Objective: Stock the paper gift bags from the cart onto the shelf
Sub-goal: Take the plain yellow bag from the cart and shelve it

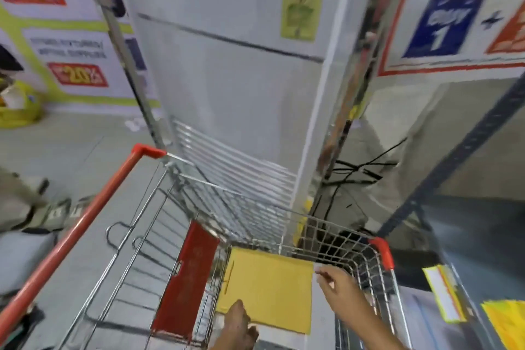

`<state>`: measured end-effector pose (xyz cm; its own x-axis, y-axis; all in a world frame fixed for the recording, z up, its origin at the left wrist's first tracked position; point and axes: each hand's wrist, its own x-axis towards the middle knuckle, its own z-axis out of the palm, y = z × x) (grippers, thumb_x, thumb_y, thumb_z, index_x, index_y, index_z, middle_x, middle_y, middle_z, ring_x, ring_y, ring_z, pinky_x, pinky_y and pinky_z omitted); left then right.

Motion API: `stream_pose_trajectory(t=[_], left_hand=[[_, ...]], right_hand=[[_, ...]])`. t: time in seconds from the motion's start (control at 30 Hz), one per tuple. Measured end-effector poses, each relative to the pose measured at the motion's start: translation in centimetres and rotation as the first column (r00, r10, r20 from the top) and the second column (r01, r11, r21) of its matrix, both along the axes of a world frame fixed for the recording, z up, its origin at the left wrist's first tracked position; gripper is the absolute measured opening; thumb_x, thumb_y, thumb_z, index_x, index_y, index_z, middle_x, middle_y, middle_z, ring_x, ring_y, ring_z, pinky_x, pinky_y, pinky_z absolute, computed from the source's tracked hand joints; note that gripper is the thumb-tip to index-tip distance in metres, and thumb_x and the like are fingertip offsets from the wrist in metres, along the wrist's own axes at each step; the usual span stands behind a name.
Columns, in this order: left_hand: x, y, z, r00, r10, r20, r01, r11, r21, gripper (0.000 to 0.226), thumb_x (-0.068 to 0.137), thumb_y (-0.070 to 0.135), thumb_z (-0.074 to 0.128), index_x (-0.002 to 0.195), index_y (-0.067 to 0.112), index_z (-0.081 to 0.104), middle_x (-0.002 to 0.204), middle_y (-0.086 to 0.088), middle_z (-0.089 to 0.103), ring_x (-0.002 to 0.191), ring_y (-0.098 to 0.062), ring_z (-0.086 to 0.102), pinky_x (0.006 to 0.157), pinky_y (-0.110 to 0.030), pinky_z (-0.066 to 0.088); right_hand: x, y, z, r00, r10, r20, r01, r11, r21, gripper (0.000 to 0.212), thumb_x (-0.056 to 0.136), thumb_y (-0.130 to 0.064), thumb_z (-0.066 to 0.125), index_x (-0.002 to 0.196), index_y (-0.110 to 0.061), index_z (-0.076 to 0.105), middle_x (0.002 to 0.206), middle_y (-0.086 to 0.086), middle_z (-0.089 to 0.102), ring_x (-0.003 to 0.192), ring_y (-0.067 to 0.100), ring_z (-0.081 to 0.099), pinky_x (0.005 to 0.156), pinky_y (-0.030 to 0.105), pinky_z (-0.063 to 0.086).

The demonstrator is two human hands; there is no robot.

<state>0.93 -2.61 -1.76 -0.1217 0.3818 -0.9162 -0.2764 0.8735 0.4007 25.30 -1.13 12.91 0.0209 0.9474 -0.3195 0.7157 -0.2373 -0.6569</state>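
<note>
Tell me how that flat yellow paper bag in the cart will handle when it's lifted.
The yellow paper bag lies folded flat and thin, so it is probably light and will likely bend or droop if raised by one edge. The left hand and right hand sit at opposite edges, which should keep it level. Paper may crease if pinched hard.

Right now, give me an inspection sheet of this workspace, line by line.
Surface: wire cart with red trim, parked against a white fridge; grey floor around it.
Job's things: flat yellow paper bags lying in the cart basket; shelf at right, dark upright, yellow price tag on its edge.
Clutter: red flap on the cart's child seat; yellow sack by the left wall.
Grippers: left hand on the bags' near edge; right hand at their far right corner. Grip blurred, cannot tell.
Cables: black cords tangled behind the fridge.
Surroundings: sale posters on the walls; image motion-blurred.
</note>
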Motion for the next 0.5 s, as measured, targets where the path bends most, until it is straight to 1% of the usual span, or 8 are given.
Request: stream_pose_trajectory(t=[0.07, 0.13, 0.23, 0.27, 0.33, 0.37, 0.47, 0.5], left_hand=[[0.8, 0.3, -3.5, 0.997, 0.074, 0.023, -0.072, 0.996, -0.057, 0.061, 0.076, 0.045, 0.058, 0.128, 0.013, 0.048, 0.137, -0.010, 0.048, 0.128, -0.028, 0.044, 0.105, -0.041, 0.039], [2.4, 1.6, 0.3, 0.974, 0.220, 0.061, -0.205, 0.961, -0.186, 0.059, 0.094, 0.039, 0.041, 0.143, 0.008, 0.032, 0.149, -0.014, 0.035, 0.133, -0.036, 0.036, 0.107, -0.045, 0.036], [3.2, 3.8, 3.4, 0.933, 0.337, 0.126, -0.296, 0.918, -0.266, 0.056, 0.100, 0.038, 0.027, 0.147, 0.009, 0.022, 0.155, -0.015, 0.023, 0.139, -0.036, 0.027, 0.114, -0.050, 0.027], [3.3, 3.8, 2.1, 0.917, 0.379, 0.126, -0.332, 0.900, -0.283, 0.056, 0.100, 0.037, 0.026, 0.148, 0.009, 0.022, 0.156, -0.015, 0.021, 0.140, -0.036, 0.026, 0.115, -0.051, 0.026], [3.5, 3.8, -0.3, 0.907, 0.395, 0.146, -0.352, 0.902, -0.251, 0.054, 0.099, 0.034, 0.026, 0.146, 0.008, 0.025, 0.154, -0.016, 0.025, 0.139, -0.036, 0.028, 0.114, -0.052, 0.026], [3.7, 3.5, -4.1, 0.926, 0.361, 0.110, -0.325, 0.911, -0.254, 0.055, 0.097, 0.037, 0.026, 0.144, 0.008, 0.029, 0.152, -0.016, 0.030, 0.138, -0.037, 0.032, 0.113, -0.054, 0.028], [3.3, 2.8, -11.8, 0.935, 0.342, 0.095, -0.304, 0.910, -0.281, 0.068, 0.088, 0.056, 0.034, 0.138, 0.011, 0.044, 0.142, -0.013, 0.049, 0.127, -0.039, 0.048, 0.107, -0.057, 0.037], [3.3, 3.1, -12.9, 0.931, 0.348, 0.114, -0.301, 0.905, -0.302, 0.067, 0.089, 0.055, 0.038, 0.138, 0.011, 0.045, 0.138, -0.012, 0.054, 0.124, -0.040, 0.052, 0.105, -0.054, 0.042]], right_hand=[[-1.5, 2.9, -4.0, 0.992, 0.112, 0.055, -0.104, 0.986, -0.134, 0.026, 0.096, -0.026, 0.050, 0.119, -0.022, 0.060, 0.119, -0.002, 0.060, 0.107, 0.013, 0.057, 0.093, 0.029, 0.048], [-2.4, 5.1, -7.3, 0.974, 0.204, 0.096, -0.177, 0.957, -0.231, 0.030, 0.095, -0.026, 0.053, 0.123, -0.020, 0.058, 0.127, 0.002, 0.059, 0.113, 0.017, 0.056, 0.097, 0.031, 0.046], [-3.4, 7.9, -12.4, 0.952, 0.278, 0.129, -0.214, 0.903, -0.372, 0.041, 0.091, -0.027, 0.059, 0.130, -0.017, 0.053, 0.136, 0.006, 0.054, 0.120, 0.022, 0.054, 0.096, 0.031, 0.046], [-3.7, 8.7, -14.3, 0.945, 0.296, 0.141, -0.219, 0.889, -0.403, 0.046, 0.089, -0.028, 0.062, 0.133, -0.017, 0.051, 0.140, 0.006, 0.051, 0.122, 0.023, 0.053, 0.097, 0.033, 0.046], [-4.0, 10.1, -16.5, 0.929, 0.327, 0.172, -0.225, 0.870, -0.439, 0.057, 0.085, -0.030, 0.066, 0.137, -0.017, 0.045, 0.145, 0.008, 0.044, 0.126, 0.025, 0.049, 0.100, 0.038, 0.044], [-4.1, 10.8, -17.9, 0.915, 0.356, 0.192, -0.238, 0.857, -0.456, 0.064, 0.084, -0.032, 0.067, 0.140, -0.016, 0.041, 0.148, 0.008, 0.039, 0.129, 0.025, 0.046, 0.102, 0.040, 0.043], [-4.4, 12.6, -20.8, 0.841, 0.457, 0.290, -0.290, 0.832, -0.472, 0.081, 0.079, -0.040, 0.069, 0.144, -0.015, 0.029, 0.151, 0.009, 0.032, 0.136, 0.026, 0.035, 0.107, 0.042, 0.036], [-4.4, 13.2, -21.8, 0.825, 0.466, 0.321, -0.287, 0.834, -0.472, 0.084, 0.077, -0.043, 0.070, 0.144, -0.015, 0.029, 0.149, 0.009, 0.033, 0.135, 0.026, 0.035, 0.107, 0.042, 0.035]])
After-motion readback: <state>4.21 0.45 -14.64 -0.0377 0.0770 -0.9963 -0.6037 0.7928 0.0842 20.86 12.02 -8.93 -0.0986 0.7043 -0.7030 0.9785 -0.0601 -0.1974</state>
